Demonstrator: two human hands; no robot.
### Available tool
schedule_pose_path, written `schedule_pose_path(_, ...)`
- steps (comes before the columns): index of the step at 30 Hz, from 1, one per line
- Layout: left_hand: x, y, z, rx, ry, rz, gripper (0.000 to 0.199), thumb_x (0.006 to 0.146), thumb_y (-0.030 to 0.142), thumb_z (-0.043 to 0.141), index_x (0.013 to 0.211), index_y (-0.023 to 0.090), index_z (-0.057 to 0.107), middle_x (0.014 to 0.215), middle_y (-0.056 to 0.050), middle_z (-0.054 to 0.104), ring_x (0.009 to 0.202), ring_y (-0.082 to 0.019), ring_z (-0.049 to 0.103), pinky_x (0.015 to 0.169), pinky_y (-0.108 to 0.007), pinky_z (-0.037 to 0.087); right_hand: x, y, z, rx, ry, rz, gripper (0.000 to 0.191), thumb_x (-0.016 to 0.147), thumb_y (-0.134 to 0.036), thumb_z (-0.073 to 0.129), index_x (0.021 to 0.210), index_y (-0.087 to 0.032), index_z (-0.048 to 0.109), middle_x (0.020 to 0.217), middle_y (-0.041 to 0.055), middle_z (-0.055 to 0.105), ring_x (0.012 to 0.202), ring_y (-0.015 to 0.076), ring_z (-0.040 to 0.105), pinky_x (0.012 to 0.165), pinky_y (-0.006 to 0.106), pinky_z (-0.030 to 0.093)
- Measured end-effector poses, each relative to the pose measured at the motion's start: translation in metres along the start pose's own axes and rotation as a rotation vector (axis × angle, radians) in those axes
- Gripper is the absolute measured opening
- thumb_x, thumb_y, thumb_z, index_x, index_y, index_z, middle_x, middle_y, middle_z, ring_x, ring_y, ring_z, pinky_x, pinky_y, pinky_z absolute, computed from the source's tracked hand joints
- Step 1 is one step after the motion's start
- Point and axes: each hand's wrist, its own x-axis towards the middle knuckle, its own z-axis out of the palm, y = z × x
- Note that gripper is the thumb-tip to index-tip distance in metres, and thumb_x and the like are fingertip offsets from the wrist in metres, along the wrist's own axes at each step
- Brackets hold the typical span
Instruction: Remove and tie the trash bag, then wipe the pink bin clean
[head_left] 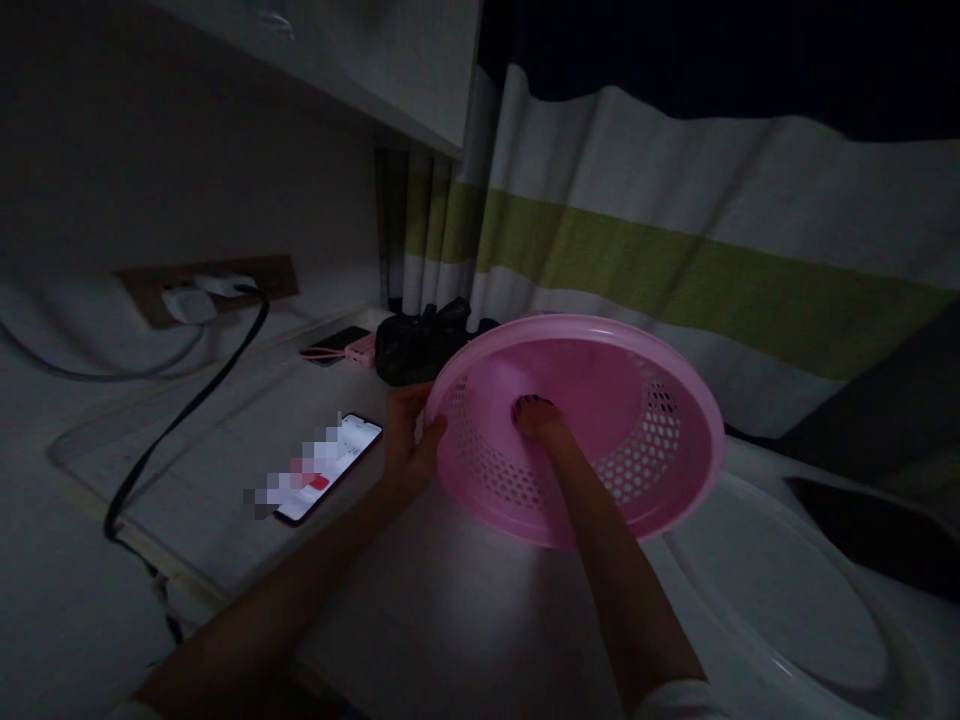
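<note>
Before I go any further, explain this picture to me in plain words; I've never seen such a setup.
There is no machine here, just a person's two bare hands. One camera, worn on the head, looks forward and down, so the forearms reach in from the bottom edge. The left hand holds the rim of a pink basket, tilted so its inside shows. The right hand reaches inside it; whether it grips anything is unclear. On the pale table lie a lit phone, partly blurred out, and, farther back, a black bag.
</note>
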Motion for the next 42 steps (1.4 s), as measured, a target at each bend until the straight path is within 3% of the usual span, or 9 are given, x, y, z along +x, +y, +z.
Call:
schedule_pose_path(4, 0.006, -0.003, -0.005, 0.028, -0.036, 0.027, 0.05, 0.078, 0.037, 0.059, 0.124, 0.025, 0.045, 0.098, -0.004, 0.056, 0.088, -0.019, 0.056, 0.077, -0.035, 0.048, 0.002, -0.002, 0.002, -0.001, 0.018, 0.058, 0.039, 0.093, -0.039, 0.036, 0.119, -0.015, 0.052, 0.12, 0.0123, 0.055, 0.108, 0.0232, 0.053, 0.088, 0.045, 0.043)
schedule_pose_path(8, 0.01, 0.0, -0.008, 0.157, -0.155, 0.072, 0.052, 0.082, 0.037, 0.047, 0.131, 0.022, 0.041, 0.121, -0.009, 0.051, 0.111, -0.027, 0.048, 0.094, -0.045, 0.039, -0.003, -0.004, 0.001, -0.007, 0.042, 0.062, 0.044, 0.094, -0.03, 0.023, 0.122, -0.013, 0.052, 0.124, 0.0187, 0.053, 0.113, 0.0265, 0.051, 0.089, 0.045, 0.041)
schedule_pose_path(14, 0.01, -0.003, -0.008, 0.221, -0.137, 0.208, 0.051, 0.076, 0.025, 0.047, 0.126, 0.019, 0.039, 0.115, -0.01, 0.046, 0.107, -0.025, 0.047, 0.092, -0.045, 0.04, -0.016, -0.011, -0.002, -0.031, 0.052, 0.059, 0.045, 0.092, -0.028, 0.024, 0.119, -0.009, 0.055, 0.122, 0.0211, 0.055, 0.111, 0.0265, 0.053, 0.088, 0.043, 0.041)
schedule_pose_path(20, 0.003, -0.007, -0.006, 0.181, -0.155, 0.239, 0.052, 0.073, 0.021, 0.047, 0.123, 0.017, 0.037, 0.117, -0.011, 0.045, 0.11, -0.026, 0.046, 0.093, -0.045, 0.039, -0.032, -0.014, -0.004, -0.057, -0.019, 0.039, 0.043, 0.09, -0.025, 0.028, 0.118, -0.007, 0.055, 0.116, 0.0227, 0.058, 0.103, 0.0276, 0.058, 0.08, 0.042, 0.046)
schedule_pose_path(28, -0.01, 0.001, 0.004, 0.015, -0.154, 0.267, 0.053, 0.079, 0.023, 0.046, 0.13, 0.019, 0.034, 0.126, -0.012, 0.045, 0.118, -0.027, 0.044, 0.099, -0.047, 0.037, -0.079, -0.014, 0.001, -0.098, 0.009, -0.145, 0.044, 0.092, -0.028, 0.028, 0.123, -0.004, 0.048, 0.12, 0.022, 0.056, 0.11, 0.0252, 0.053, 0.088, 0.038, 0.043)
schedule_pose_path(35, -0.008, 0.008, 0.005, 0.034, -0.195, 0.247, 0.063, 0.083, 0.031, 0.043, 0.141, 0.019, 0.022, 0.142, -0.011, 0.032, 0.129, -0.028, 0.033, 0.107, -0.047, 0.029, -0.108, -0.013, 0.006, -0.111, 0.05, -0.213, 0.048, 0.094, -0.031, 0.025, 0.13, -0.006, 0.042, 0.128, 0.0184, 0.05, 0.116, 0.0235, 0.048, 0.095, 0.035, 0.039)
schedule_pose_path(38, -0.007, 0.01, 0.002, 0.118, -0.248, 0.229, 0.058, 0.086, 0.034, 0.041, 0.14, 0.021, 0.026, 0.136, -0.011, 0.041, 0.125, -0.027, 0.04, 0.104, -0.045, 0.034, -0.109, -0.014, 0.007, -0.113, 0.062, -0.184, 0.049, 0.094, -0.032, 0.024, 0.13, -0.006, 0.041, 0.127, 0.019, 0.051, 0.114, 0.0242, 0.05, 0.092, 0.035, 0.041)
schedule_pose_path(42, -0.005, 0.012, 0.002, 0.122, -0.145, 0.112, 0.046, 0.086, 0.038, 0.047, 0.13, 0.024, 0.041, 0.124, -0.01, 0.051, 0.113, -0.026, 0.05, 0.095, -0.044, 0.042, -0.11, -0.02, 0.005, -0.122, 0.066, -0.146, 0.047, 0.092, -0.029, 0.027, 0.128, -0.005, 0.044, 0.122, 0.021, 0.054, 0.11, 0.0257, 0.053, 0.09, 0.037, 0.042)
